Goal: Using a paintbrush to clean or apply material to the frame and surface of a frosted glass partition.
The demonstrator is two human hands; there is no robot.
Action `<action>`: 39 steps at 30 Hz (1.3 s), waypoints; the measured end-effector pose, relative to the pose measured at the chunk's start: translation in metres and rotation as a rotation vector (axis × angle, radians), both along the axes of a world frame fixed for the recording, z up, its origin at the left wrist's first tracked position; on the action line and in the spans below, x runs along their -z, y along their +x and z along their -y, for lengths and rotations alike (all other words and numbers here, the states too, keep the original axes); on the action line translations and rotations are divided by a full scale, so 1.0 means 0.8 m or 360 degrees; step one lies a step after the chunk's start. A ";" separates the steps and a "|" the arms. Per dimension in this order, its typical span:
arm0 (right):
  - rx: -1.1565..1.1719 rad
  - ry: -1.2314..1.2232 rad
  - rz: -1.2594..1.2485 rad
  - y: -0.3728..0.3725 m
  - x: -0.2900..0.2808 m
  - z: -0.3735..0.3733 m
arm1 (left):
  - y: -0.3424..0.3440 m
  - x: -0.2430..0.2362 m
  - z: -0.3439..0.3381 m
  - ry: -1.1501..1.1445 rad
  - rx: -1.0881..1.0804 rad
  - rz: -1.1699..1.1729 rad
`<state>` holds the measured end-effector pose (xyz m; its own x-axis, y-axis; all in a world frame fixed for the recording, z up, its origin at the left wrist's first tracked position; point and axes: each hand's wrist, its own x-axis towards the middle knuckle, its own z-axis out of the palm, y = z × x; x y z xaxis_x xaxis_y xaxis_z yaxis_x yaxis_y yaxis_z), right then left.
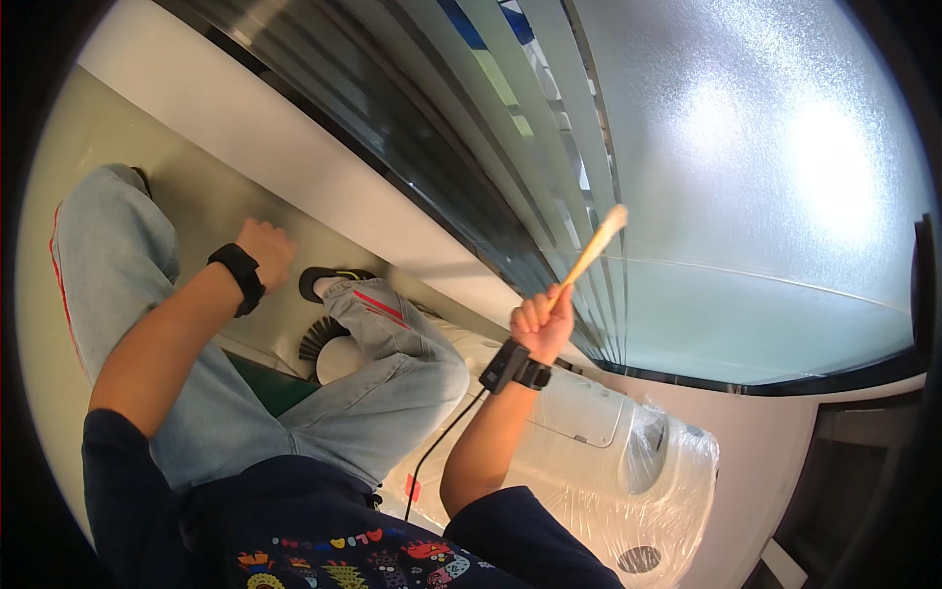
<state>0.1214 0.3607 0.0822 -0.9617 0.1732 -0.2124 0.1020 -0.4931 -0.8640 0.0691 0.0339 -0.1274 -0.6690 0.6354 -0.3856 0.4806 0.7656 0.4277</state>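
Note:
My right hand [545, 319] is closed around the lower end of a slim tan stick, like a wooden-handled brush [592, 253], with a paler blunt tip. The stick points up and to the right, in front of the frosted window glass [706, 206]; I cannot tell whether its tip touches the pane. My left hand [267, 253] is a loose fist beside my bent knee, over the pale floor. Nothing sticks out of it, and its palm side is hidden. Dark bands with small boxes sit on both wrists.
A white moulded unit wrapped in clear plastic [589, 471] stands at my right. Between my legs are a round pale seat-like piece [343, 358] and black bristles [316, 334]. A white ledge [245, 147] runs below the dark window frame. A cable [442, 442] hangs from my right wrist.

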 end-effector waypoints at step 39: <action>0.0085 0.2288 0.0209 -0.022 0.044 0.146 | 0.013 -0.028 0.021 0.0284 -0.0064 -0.0190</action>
<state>0.1035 0.2440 0.0473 -0.9350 0.3433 0.0885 0.2278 0.7730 -0.5921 0.0798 0.0175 -0.1051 -0.7294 0.6583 -0.1860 0.5065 0.7025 0.5000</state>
